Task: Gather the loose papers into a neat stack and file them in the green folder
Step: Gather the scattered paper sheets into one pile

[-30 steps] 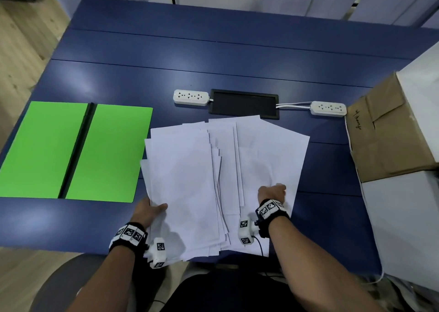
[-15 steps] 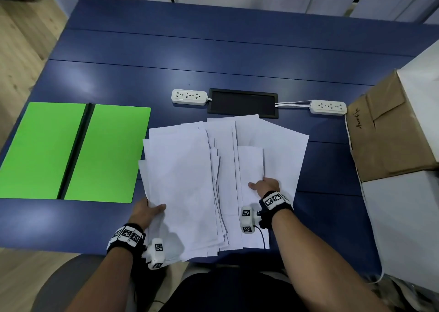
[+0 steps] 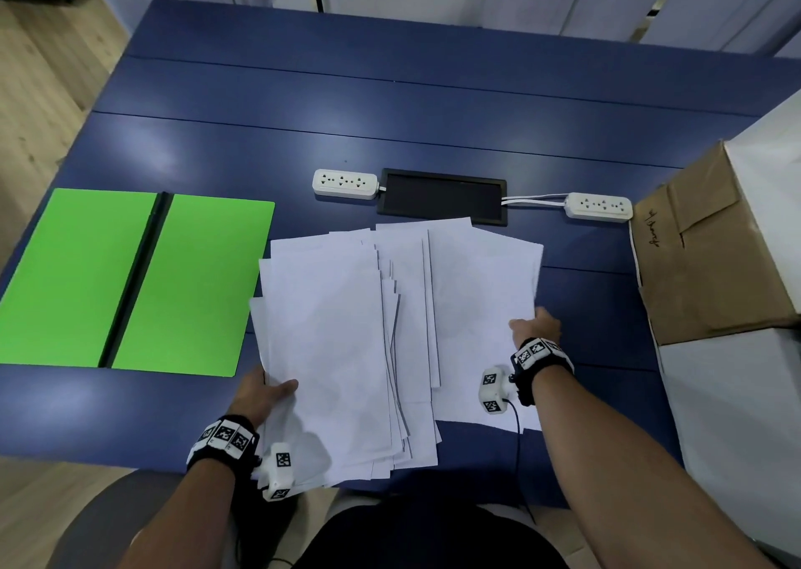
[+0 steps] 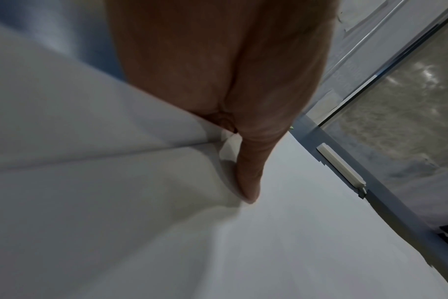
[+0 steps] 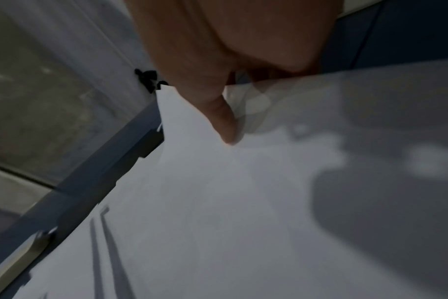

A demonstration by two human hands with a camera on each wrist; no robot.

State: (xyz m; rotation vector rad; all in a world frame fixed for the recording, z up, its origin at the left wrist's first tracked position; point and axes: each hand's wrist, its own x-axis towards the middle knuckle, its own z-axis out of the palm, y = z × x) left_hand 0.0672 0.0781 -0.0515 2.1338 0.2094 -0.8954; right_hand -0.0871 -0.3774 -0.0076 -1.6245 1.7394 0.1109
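Observation:
Several loose white papers (image 3: 329, 330) lie fanned and overlapping on the blue table (image 3: 390, 104), their near ends hanging over its front edge. The green folder (image 3: 190, 282) lies open and flat to their left, with a black spine down its middle. My left hand (image 3: 268, 391) grips the left edge of the pile, thumb (image 4: 248, 172) on top of the papers (image 4: 294, 222) and fingers underneath. My right hand (image 3: 535, 326) pinches the right edge of the rightmost sheets, its thumb (image 5: 223, 117) pressed on the paper (image 5: 218, 202).
Two white power strips (image 3: 344, 183) (image 3: 598, 206) flank a black cable hatch (image 3: 442, 198) just beyond the papers. A brown cardboard box (image 3: 702, 256) and a white box (image 3: 737, 417) stand along the table's right side. The floor drops away on the left.
My right hand slid from the middle of the papers out to the pile's right edge and took hold there. The left hand kept its grip in place.

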